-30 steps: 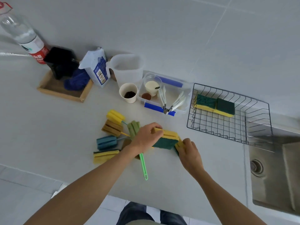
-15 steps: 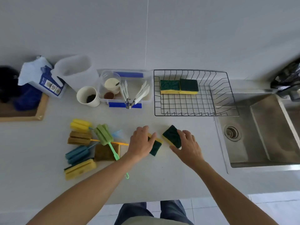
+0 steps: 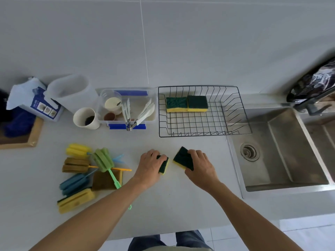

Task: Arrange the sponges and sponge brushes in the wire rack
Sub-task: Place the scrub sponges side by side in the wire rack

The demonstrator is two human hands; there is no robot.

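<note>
The wire rack [image 3: 203, 113] is the landmark here. Two green-and-yellow sponges [image 3: 186, 104] already lie side by side at its back left. In front of the rack, on the counter, the right hand [image 3: 200, 166] is closed around a sponge [image 3: 183, 158], tilted up. Just to the left of it, the left hand [image 3: 151, 164] is closed over another sponge [image 3: 164, 165].

I judge the step is carrying this pair; next they must be lifted over the front rim and set beside the first two.

Further left of the rack, the sponge brushes [image 3: 85, 167] wait in a pile. The counter [image 3: 172, 205] is pale grey, with a steel sink [image 3: 282, 153] to the right of the rack and a tiled wall [image 3: 163, 42] behind it.
</note>
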